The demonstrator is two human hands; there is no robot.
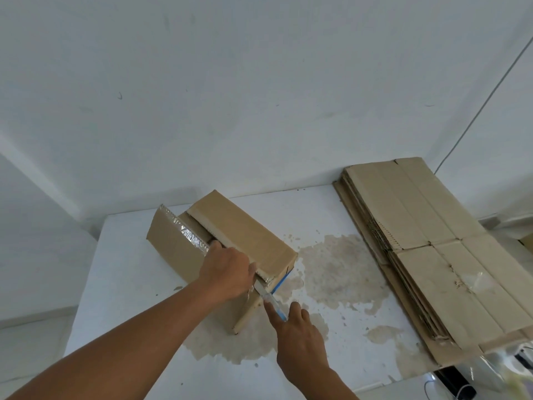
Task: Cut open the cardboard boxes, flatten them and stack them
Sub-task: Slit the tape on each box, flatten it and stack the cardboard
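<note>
A left hand (227, 272) grips the top flap of a brown taped cardboard box (245, 235) mid-way across a worn white table (129, 284), apparently to steady it, as the right hand (300, 336) clasps a blue-handled utility knife (271, 301) against the near-end tape. A stack of flattened cardboard (432, 241) lies to the right.

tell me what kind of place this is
Likely a plain storeroom or back room: bare white walls, a worn white table with its top peeling, and a stack of flattened boxes on its right side.
</note>
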